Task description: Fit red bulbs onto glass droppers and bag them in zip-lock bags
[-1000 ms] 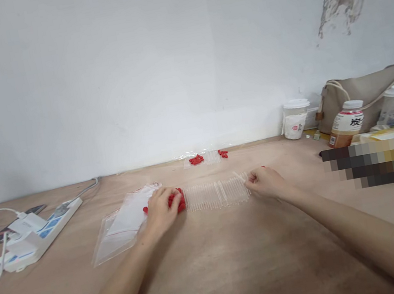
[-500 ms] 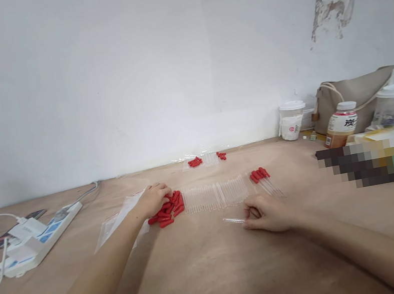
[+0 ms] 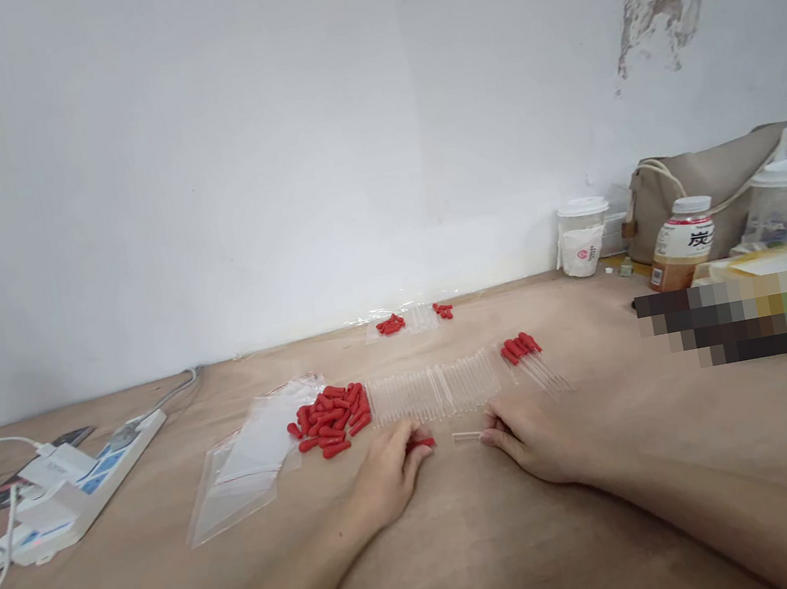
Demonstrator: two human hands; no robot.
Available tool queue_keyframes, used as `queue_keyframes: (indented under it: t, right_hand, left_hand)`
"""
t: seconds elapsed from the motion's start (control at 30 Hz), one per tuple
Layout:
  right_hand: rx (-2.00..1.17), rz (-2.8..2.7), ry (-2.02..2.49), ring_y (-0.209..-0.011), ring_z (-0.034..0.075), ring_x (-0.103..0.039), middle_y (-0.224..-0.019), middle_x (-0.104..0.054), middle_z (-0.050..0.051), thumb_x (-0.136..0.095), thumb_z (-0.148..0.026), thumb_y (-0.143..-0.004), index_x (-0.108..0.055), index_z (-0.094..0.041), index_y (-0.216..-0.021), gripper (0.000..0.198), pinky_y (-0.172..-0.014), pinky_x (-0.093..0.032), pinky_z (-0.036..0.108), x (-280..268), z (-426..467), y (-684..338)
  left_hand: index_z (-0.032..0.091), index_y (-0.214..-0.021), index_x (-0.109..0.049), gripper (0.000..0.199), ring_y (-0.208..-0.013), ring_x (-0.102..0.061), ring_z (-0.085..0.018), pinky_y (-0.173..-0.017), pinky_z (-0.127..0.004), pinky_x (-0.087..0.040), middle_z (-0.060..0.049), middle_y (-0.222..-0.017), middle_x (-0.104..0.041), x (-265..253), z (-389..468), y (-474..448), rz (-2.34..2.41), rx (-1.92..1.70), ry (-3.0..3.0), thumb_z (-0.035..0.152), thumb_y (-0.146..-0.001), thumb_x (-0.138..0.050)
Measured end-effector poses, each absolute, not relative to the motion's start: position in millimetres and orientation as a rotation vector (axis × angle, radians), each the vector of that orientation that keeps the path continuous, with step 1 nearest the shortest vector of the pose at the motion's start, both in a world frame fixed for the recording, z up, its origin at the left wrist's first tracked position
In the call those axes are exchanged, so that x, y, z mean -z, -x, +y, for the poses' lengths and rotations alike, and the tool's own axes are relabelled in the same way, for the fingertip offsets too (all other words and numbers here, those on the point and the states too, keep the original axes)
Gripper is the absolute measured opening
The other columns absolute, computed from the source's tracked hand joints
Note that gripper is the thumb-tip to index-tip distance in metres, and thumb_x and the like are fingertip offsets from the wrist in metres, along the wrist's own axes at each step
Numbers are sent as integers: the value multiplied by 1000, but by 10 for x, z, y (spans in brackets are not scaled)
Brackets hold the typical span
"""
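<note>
My left hand (image 3: 392,469) pinches a red rubber bulb (image 3: 422,443), its end pointing right. Facing it, my right hand (image 3: 530,438) grips a thin clear glass tube (image 3: 466,436) whose tip points left. A small gap separates bulb and tube. Behind my hands lies a row of clear tubes (image 3: 433,390) side by side. To its left is a pile of loose red bulbs (image 3: 331,417). On the right, several droppers with red bulbs fitted (image 3: 521,348) lie together.
Clear plastic bags (image 3: 232,480) lie left of the pile. A power strip (image 3: 91,480) with cables is at far left. Against the wall lies a bag of red bulbs and tubes (image 3: 419,318). A paper-wrapped cup (image 3: 582,241), a bottle (image 3: 685,243) and a grey bag (image 3: 712,162) stand right.
My left hand has left the pile of bulbs and moved right and nearer, now with a red bulb in it. My right hand stays almost in place with the tube.
</note>
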State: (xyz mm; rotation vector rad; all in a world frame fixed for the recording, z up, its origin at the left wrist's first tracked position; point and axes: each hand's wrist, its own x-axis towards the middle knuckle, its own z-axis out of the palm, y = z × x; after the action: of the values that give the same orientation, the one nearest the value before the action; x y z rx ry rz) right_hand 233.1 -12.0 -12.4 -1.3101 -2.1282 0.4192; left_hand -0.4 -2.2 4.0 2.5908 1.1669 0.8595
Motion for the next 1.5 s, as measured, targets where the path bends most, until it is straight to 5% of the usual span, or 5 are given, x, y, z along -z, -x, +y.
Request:
queue_keyframes:
  t: [0.1, 0.37, 0.73, 0.93, 1.5]
  right_hand:
    - [-484, -2046, 1217, -69, 14, -52, -74, -58, 2, -40, -27, -82, -49, -19, -78, 13, -63, -39, 26, 170, -93, -2345]
    - [-566, -2042, 1083, -73, 14, -55, -79, -62, 2, -40, -27, -83, -57, -20, -83, 19, -67, -41, 26, 109, -101, -2221]
    - [-587, -2079, 1076, -70, 13, -53, -76, -61, 0, -40, -27, -83, -56, -19, -80, 18, -63, -39, 24, 102, -122, -2196]
    - [-587, -2146, 1039, -65, 11, -51, -70, -60, -1, -44, -27, -83, -57, -18, -74, 18, -60, -37, 22, 137, -102, -2224]
    - [98, -2300, 1054, -60, 10, -48, -66, -62, -2, -43, -20, -83, -59, -20, -70, 21, -68, -21, 29, 99, -192, -2225]
  left_hand:
    - [21, -101, -52, 18, -84, -54, -17, -75, -29, -43, -3, -89, -58, 50, -47, -57, 1190, -920, -2525, 19, -84, -46]
    - [19, -79, -58, 15, -75, -54, -15, -68, -26, -43, -2, -82, -55, -56, -33, -138, 1198, -828, -2440, 24, -85, -45]
    - [20, -91, -57, 13, -80, -55, -16, -72, -25, -41, -1, -84, -60, -20, -72, -175, 1133, -926, -2349, 22, -85, -46]
    - [17, -77, -59, 14, -69, -53, -14, -62, -21, -40, 1, -72, -58, -45, -90, -166, 1107, -828, -2321, 26, -83, -49]
    - [17, -79, -59, 18, -67, -53, -13, -62, -22, -39, 0, -71, -58, 21, -104, -164, 1087, -810, -2544, 30, -85, -48]
